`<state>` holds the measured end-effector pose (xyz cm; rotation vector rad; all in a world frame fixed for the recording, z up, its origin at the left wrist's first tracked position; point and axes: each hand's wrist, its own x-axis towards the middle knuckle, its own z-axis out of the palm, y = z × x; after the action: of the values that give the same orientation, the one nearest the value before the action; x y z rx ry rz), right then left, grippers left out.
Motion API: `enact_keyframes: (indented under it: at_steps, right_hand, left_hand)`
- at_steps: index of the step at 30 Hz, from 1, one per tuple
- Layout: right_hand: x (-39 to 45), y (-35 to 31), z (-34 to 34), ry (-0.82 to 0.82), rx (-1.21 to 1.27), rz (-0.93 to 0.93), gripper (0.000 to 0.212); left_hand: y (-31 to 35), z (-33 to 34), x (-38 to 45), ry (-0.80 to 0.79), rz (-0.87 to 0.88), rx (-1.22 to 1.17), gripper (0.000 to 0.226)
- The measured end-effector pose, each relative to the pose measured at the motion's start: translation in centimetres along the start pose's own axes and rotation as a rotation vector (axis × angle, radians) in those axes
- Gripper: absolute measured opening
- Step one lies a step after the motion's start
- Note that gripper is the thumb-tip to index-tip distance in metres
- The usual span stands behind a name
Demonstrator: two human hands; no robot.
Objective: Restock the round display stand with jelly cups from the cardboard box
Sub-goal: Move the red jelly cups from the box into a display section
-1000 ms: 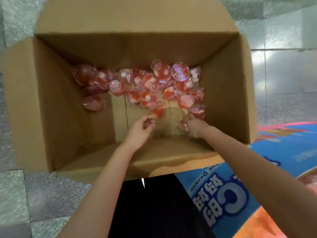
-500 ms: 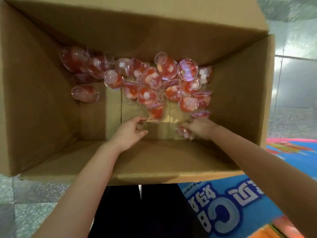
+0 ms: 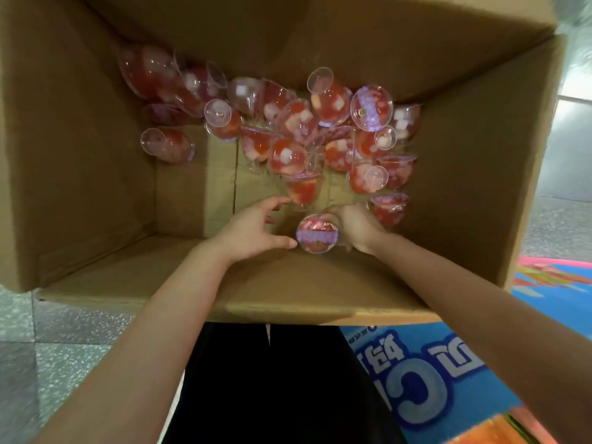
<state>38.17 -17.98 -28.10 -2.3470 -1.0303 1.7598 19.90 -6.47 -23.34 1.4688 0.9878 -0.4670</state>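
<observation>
Right hand (image 3: 357, 229) grips a jelly cup (image 3: 317, 233) near the cardboard box's (image 3: 304, 293) near wall; left hand (image 3: 253, 227) open beside it. Risk: one-sided hold slips, cup drops.

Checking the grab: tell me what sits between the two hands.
Head view: one clear plastic jelly cup, foil lid up, between left hand and right hand.

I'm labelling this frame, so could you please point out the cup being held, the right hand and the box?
cup (image 3: 316, 233), head view, foil lid
right hand (image 3: 358, 227), head view, back of hand
box (image 3: 307, 283), head view, near wall
</observation>
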Motion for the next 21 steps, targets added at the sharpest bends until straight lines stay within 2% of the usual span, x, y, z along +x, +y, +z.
enact_keyframes:
  at_steps: [2, 5, 7, 9, 11, 13, 15, 17, 19, 21]
  right_hand:
    - [0.0, -1.0, 1.0, -0.043, 0.055, 0.011, 0.028]
    - [-0.7, -2.9, 1.7, -0.063, 0.329, -0.008, 0.030]
    - [-1.5, -3.9, 1.7, -0.105, 0.435, -0.008, 0.029]
    - [-1.9, -4.3, 1.4, -0.166, 0.564, -0.010, 0.030]
    - [-1.6, -4.0, 0.9, -0.188, 0.679, 0.050, 0.036]
    - [-0.3, -3.7, 0.6, -0.103, 0.633, 0.167, 0.038]
    - [1.5, -3.3, 0.7, 0.056, 0.538, 0.266, 0.035]
    - [2.8, -3.6, 1.1, 0.158, 0.552, 0.273, 0.038]
    - [4.0, -4.6, 1.6, 0.189, 0.620, 0.231, 0.045]
    - [5.2, -5.5, 2.2, 0.252, 0.655, 0.233, 0.059]
  left_hand:
    - [-0.2, 0.2, 0.0, -0.009, -0.016, -0.003, 0.091]
    - [-0.3, 0.2, 0.3, 0.023, -0.062, 0.005, 0.096]
    - [-0.2, 0.0, 0.5, 0.059, -0.105, -0.049, 0.081]
    - [0.0, -0.4, 0.6, 0.079, -0.137, -0.174, 0.057]
    - [0.2, -0.9, 0.5, 0.104, -0.160, -0.242, 0.045]
    - [0.0, -1.2, 0.5, 0.161, -0.191, -0.222, 0.043]
    - [-0.1, -1.3, 0.5, 0.244, -0.218, -0.129, 0.042]
    - [-0.3, -1.4, 0.5, 0.321, -0.245, -0.055, 0.041]
    - [-0.6, -1.5, 0.6, 0.364, -0.275, -0.027, 0.041]
    - [-0.7, -1.5, 0.7, 0.378, -0.285, 0.003, 0.042]
